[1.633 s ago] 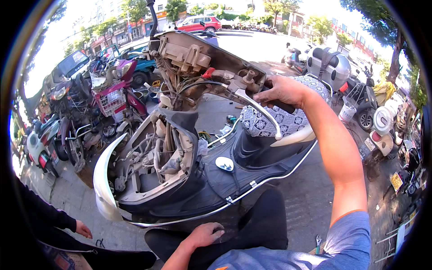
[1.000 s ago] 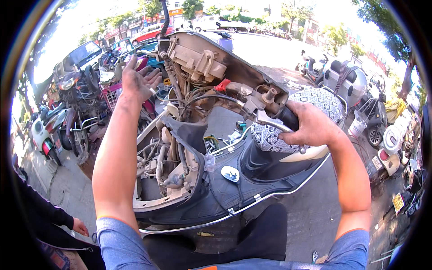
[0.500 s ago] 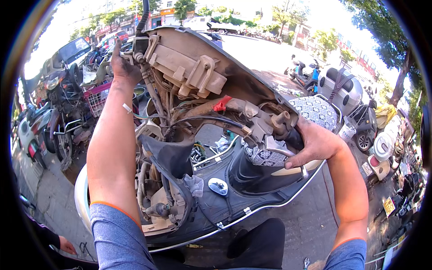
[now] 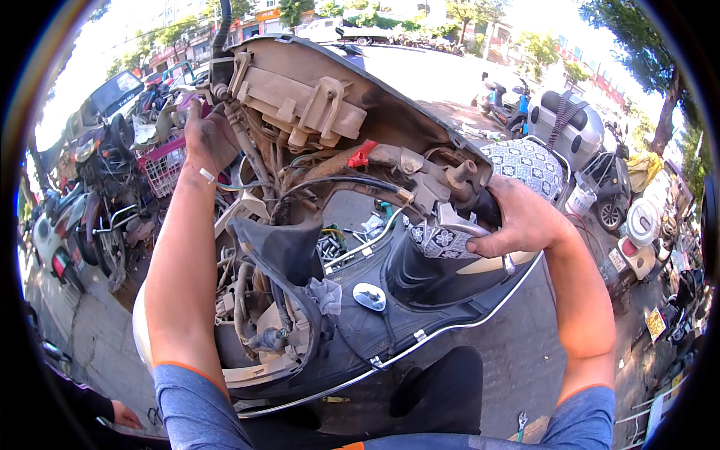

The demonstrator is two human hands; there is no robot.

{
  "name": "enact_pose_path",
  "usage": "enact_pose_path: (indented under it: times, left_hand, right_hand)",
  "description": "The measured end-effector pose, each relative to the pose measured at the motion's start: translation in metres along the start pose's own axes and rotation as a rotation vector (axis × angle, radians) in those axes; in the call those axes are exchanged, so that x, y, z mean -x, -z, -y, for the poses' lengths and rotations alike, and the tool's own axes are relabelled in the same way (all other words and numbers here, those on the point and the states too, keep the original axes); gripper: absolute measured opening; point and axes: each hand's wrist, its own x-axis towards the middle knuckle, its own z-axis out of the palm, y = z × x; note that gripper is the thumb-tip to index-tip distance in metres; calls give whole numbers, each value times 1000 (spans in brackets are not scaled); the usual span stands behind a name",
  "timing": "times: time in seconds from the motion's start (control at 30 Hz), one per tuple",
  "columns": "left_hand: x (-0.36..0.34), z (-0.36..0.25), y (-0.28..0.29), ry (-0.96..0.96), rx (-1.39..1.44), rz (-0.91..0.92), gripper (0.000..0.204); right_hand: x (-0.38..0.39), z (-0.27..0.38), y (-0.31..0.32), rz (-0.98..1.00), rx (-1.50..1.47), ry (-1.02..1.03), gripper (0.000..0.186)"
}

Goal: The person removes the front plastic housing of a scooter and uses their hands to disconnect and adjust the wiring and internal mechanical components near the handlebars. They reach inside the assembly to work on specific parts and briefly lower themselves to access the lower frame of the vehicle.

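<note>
A scooter's handlebar assembly with its dusty headlight cowl (image 4: pixel 296 105) lies exposed across the middle, wires hanging beneath it. My left hand (image 4: pixel 210 139) is closed at the handlebar's far left end, beside the mirror stem; some of its fingers are hidden behind. At the other end my right hand (image 4: pixel 521 214) wraps the black rubber grip (image 4: pixel 489 208). Its thumb rests by the metal brake lever (image 4: pixel 459 223). A red connector (image 4: pixel 362 154) sits on the wiring between the hands. Below, the opened front body (image 4: pixel 277 247) shows hoses and cables.
On the footboard lie a round mirror (image 4: pixel 370 296), a grey rag (image 4: pixel 325 295) and several loose metal parts (image 4: pixel 330 246). The seat (image 4: pixel 525 169) has a patterned cover. A wrench (image 4: pixel 522 426) is on the pavement. Parked scooters (image 4: pixel 82 217) crowd the left; another person's hand (image 4: pixel 126 415) shows lower left.
The handlebar assembly has shifted slightly left in view, with both hands on it. My left hand's raised thumb sits lower beside the bar. The view has also moved a little.
</note>
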Motion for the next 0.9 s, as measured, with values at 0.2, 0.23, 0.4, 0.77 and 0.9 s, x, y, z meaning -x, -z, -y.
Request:
enact_pose_path:
  times: [0.2,0.23,0.4,0.77,0.9]
  left_hand:
    - [8,2,32,62,-243,-86,56]
    - [13,3,33,103,-220,-68,56]
    - [27,1,49,245,-508,84,47]
    - [-82,15,101,88,-866,718,52]
    - [-127,58,86,338,236,558,63]
  right_hand:
    - [1,17,1,25,3,-7,76]
    - [3,16,0,24,5,-5,76]
    - [6,18,6,56,14,-32,74]
    - [5,12,2,39,-53,-4,69]
    - [7,14,1,-8,38,47,69]
